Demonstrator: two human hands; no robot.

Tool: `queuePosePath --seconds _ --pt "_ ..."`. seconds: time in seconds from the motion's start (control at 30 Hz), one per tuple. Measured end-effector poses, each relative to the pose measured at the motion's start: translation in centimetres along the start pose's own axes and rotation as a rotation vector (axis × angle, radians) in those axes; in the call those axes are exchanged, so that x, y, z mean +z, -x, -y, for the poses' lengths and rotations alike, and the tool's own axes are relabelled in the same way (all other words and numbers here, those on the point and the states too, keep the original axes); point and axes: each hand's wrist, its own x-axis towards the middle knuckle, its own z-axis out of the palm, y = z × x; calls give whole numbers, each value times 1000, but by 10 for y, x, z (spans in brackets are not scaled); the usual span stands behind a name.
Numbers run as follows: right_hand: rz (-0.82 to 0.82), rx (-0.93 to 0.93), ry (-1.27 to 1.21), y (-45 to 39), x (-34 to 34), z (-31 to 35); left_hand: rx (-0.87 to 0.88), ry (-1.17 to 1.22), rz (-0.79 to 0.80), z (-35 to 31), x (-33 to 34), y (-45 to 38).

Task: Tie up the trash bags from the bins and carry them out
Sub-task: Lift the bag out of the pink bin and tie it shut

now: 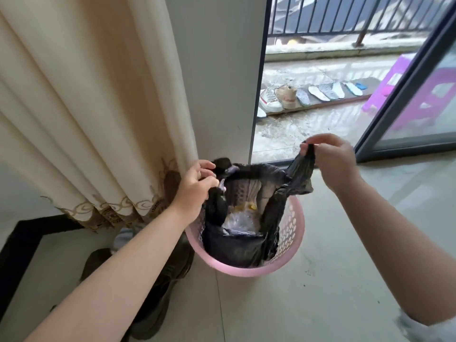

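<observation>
A cream curtain (81,107) hangs beside the open balcony door. On the floor below it stands a pink bin (291,233) lined with a black trash bag (237,248) — still seated inside. The left hand (197,186) clenches one handle, the right hand (333,156) pinches the other, lifted higher.

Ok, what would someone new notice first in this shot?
Probably the two hands, the left hand and right hand, each pinching a gathered edge of a black trash bag that sits in a pink basket bin at centre. Next, the row of insoles out on the balcony.
</observation>
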Motion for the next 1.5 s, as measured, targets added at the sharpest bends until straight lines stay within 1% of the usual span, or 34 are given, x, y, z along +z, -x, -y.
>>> queuePosePath --seconds 0.03,0.07,0.1,0.13,0.17,0.2,0.23,0.27,0.3,0.33,0.43,0.53,0.6,0.7,0.73,0.8,0.87,0.93,1.07,1.13,1.2,1.27,1.33,1.43,1.5 --pt "34 18 -84 1 2 9 -85 -18 -17 0 2 -2" --pt "51 69 -61 0 2 15 -178 -109 -32 1 0 -6" --pt "62 149 92 -1 2 20 -270 -270 -11 -1 -4 -7" --pt "90 242 379 -3 2 22 -341 -464 43 -3 -7 -8" --pt "140 316 722 -4 1 21 -368 -640 98 -7 -10 -8" --pt "196 335 992 -4 0 20 -344 -772 120 -10 -12 -9" --pt "213 308 1150 -5 0 20 -295 -856 107 -15 -13 -11" --pt "205 256 1186 -6 2 22 -218 -895 73 -20 -12 -14" --pt "193 184 1141 -9 4 24 -130 -887 33 -27 -10 -18" --pt "189 104 1069 -10 8 29 -53 -806 -4 -34 -8 -23" --pt "140 -114 807 -14 28 49 67 -365 -48 -62 6 -33" --pt "57 -256 534 -16 43 72 193 -83 -11 -92 17 -33" --pt "7 -308 377 -15 48 91 242 130 69 -113 20 -31" --pt "-28 -321 85 -9 46 126 327 218 220 -150 25 -29" --pt "-34 -331 -13 -6 44 139 357 229 256 -164 28 -28" --pt "-101 -373 -123 2 36 166 425 230 293 -191 39 -26" --pt "-208 -432 -166 10 21 192 467 252 334 -214 56 -23" --pt "-300 -488 -191 19 0 215 454 282 401 -235 80 -17" --pt "-423 -563 -245 48 -43 256 471 338 557 -267 139 6" --pt "-479 -610 -225 65 -64 269 485 359 643 -276 168 23" --pt "-503 -623 -148 77 -82 271 481 377 681 -275 193 37" --pt "-514 -614 -75 87 -95 263 475 366 676 -264 213 48" --pt "-520 -578 12 92 -104 251 493 316 614 -241 228 55" --pt "-545 -494 126 97 -119 223 514 188 540 -201 246 67" --pt "-562 -417 193 100 -128 198 486 150 547 -172 252 71"
